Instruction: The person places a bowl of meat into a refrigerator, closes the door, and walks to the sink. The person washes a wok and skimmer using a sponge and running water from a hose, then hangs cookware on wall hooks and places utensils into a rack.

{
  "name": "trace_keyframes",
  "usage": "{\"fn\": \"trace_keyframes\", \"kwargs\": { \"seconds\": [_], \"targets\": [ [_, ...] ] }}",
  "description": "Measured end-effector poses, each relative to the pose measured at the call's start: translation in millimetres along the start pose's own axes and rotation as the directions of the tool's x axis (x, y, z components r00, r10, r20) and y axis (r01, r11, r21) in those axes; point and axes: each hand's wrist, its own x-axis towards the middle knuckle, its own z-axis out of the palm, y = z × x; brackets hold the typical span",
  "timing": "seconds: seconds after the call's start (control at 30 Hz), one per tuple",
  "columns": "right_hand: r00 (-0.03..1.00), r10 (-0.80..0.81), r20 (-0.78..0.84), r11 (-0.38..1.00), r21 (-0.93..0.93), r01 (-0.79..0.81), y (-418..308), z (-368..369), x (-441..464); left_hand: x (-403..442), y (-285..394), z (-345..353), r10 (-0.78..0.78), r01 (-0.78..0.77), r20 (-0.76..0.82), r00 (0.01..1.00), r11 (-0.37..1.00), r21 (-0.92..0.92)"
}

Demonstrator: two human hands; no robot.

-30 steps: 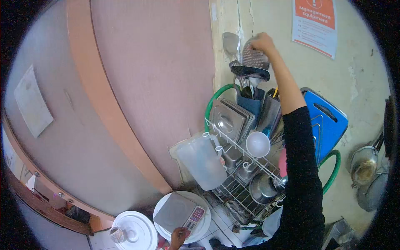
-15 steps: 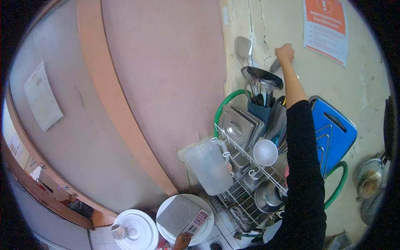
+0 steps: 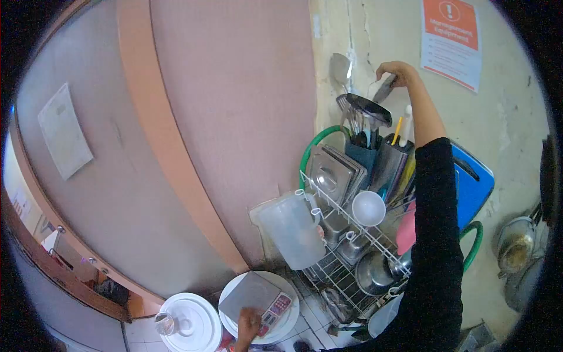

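My right hand [image 3: 401,75], its black-sleeved arm reaching up in front of the wall, is closed round the end of a dark grey, narrow utensil [image 3: 384,90]. The utensil slants down to the left; its exact kind is unclear. Below it stand a black ladle-like utensil [image 3: 368,109] and a steel turner [image 3: 341,69] among upright cutlery. A steel knife holder [image 3: 389,157] with a yellow handle [image 3: 397,130] and a white handle [image 3: 406,120] is just under my wrist. My left hand does not show.
A wire dish rack [image 3: 352,267] carries steel lids [image 3: 334,176], a white bowl [image 3: 369,208] and a plastic jug [image 3: 292,230]. Behind my arm leans a blue cutting board [image 3: 472,176]. Apparently another person's hand [image 3: 248,324] rests over a digital scale [image 3: 252,294] on a white lid.
My right hand has turned, showing more of the grey utensil. My forearm has shifted right, uncovering the knife holder's handles. The other hand has come further up over the scale. The view has moved slightly.
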Motion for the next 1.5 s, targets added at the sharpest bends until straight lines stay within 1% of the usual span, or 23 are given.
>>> {"fn": "trace_keyframes", "kwargs": {
  "seconds": [0.03, 0.07, 0.1, 0.13, 0.17, 0.2, 0.23, 0.3, 0.33, 0.37, 0.4, 0.43, 0.47, 0.53, 0.7, 0.77, 0.8, 0.93, 1.0, 1.27, 1.37, 1.43, 1.5],
  "targets": [
    [0.982, -0.148, 0.119, 0.989, 0.033, 0.145, 20.2, -10.3, 16.1, 36.3, 22.3, -6.7, 0.093, -0.093, -0.046, 0.995, 0.996, 0.009],
    [0.882, -0.398, 0.252, 0.877, -0.177, 0.446, 6.1, -25.5, -24.6, 78.1, 65.1, -16.1, 0.098, -0.101, -0.1, 0.99, 0.994, -0.029],
    [0.816, -0.525, 0.242, 0.835, -0.041, 0.549, 18.2, -26.2, -21.4, 122.2, 106.7, -25.9, 0.218, -0.227, -0.083, 0.972, 0.967, -0.114],
    [0.731, -0.644, 0.226, 0.761, 0.098, 0.641, 30.4, -26.8, -17.9, 160.7, 122.1, -20.6, 0.302, -0.305, -0.123, 0.945, 0.952, -0.011],
    [0.632, -0.747, 0.206, 0.665, 0.227, 0.712, 43.4, -27.6, -13.2, 202.1, 147.7, -13.9, 0.421, -0.431, -0.16, 0.893, 0.902, -0.034],
    [0.864, -0.418, 0.279, 0.905, 0.048, 0.423, 32.1, -29.7, -18.1, 235.2, 180.4, -8.3, 0.451, -0.464, -0.129, 0.883, 0.881, -0.096],
    [0.961, -0.021, 0.277, 0.989, -0.136, 0.061, 20.0, -30.4, -21.9, 268.1, 211.3, 3.4, 0.515, -0.531, -0.135, 0.846, 0.836, -0.14],
    [0.979, -0.122, 0.163, 0.965, -0.213, 0.156, 1.9, -23.2, -69.5, 326.7, 254.7, 35.8, 0.627, -0.625, -0.085, 0.774, 0.779, 0.051],
    [0.996, -0.075, 0.045, 0.962, -0.258, 0.084, -3.8, -18.7, -77.2, 349.8, 271.1, 54.8, 0.648, -0.638, -0.049, 0.76, 0.758, 0.133],
    [0.997, -0.03, -0.076, 0.956, -0.295, 0.007, -6.7, -15.1, -84.5, 372.5, 278.3, 79.2, 0.665, -0.658, -0.039, 0.745, 0.744, 0.119],
    [0.934, -0.22, -0.282, 0.866, -0.497, 0.054, -7.8, -7.7, -101.2, 395.3, 282.3, 106.3, 0.539, -0.526, 0.018, 0.842, 0.815, 0.244],
    [0.8, -0.432, -0.418, 0.729, -0.683, 0.037, -8.3, -4.0, -114.8, 410.3, 291.3, 124.4, 0.393, -0.382, 0.05, 0.918, 0.845, 0.376],
    [0.796, -0.426, -0.43, 0.727, -0.686, 0.019, -4.3, -2.2, -111.3, 414.3, 305.8, 130.7, 0.408, -0.399, 0.055, 0.911, 0.841, 0.367],
    [0.641, -0.631, -0.438, 0.541, -0.84, -0.042, 3.6, 3.0, -94.3, 418.7, 332.5, 132.8, 0.115, -0.272, 0.3, 0.947, 0.785, 0.557],
    [0.632, -0.662, -0.403, 0.514, -0.858, -0.009, 14.5, 2.1, -89.5, 435.1, 339.1, 175.5, 0.123, -0.197, 0.178, 0.976, 0.843, 0.501],
    [0.621, -0.671, -0.405, 0.52, -0.854, 0.005, 16.0, 2.0, -86.3, 438.9, 341.5, 187.5, -0.005, -0.076, 0.175, 0.984, 0.888, 0.454],
    [0.608, -0.68, -0.411, 0.521, -0.853, 0.007, 16.7, 0.6, -85.4, 441.0, 342.5, 195.2, -0.034, -0.011, 0.091, 0.995, 0.888, 0.461],
    [0.572, -0.705, -0.419, 0.524, -0.852, 0.022, 20.8, 0.5, -88.4, 455.5, 340.2, 201.6, -0.085, 0.03, 0.139, 0.987, 0.933, 0.359],
    [0.561, -0.714, -0.419, 0.531, -0.846, 0.044, 25.4, -0.6, -89.4, 456.1, 340.3, 205.0, -0.092, 0.07, 0.06, 0.994, 0.95, 0.304],
    [0.594, -0.713, -0.371, 0.523, -0.847, 0.099, 12.6, -3.8, -103.4, 463.7, 335.9, 205.3, -0.074, 0.044, 0.119, 0.99, 0.971, 0.236],
    [0.577, -0.699, -0.423, 0.575, -0.812, 0.102, 8.4, 2.2, -94.6, 470.6, 329.8, 208.5, -0.098, 0.068, 0.153, 0.983, 0.978, 0.196],
    [0.594, -0.604, -0.531, 0.67, -0.742, 0.017, 8.2, 12.9, -76.7, 475.4, 326.8, 209.7, -0.104, 0.075, 0.149, 0.983, 0.978, 0.193],
    [0.626, -0.542, -0.56, 0.705, -0.709, -0.024, 6.8, 21.8, -62.8, 477.1, 327.0, 208.3, -0.08, 0.072, 0.177, 0.981, 0.996, 0.051]
  ]
}}
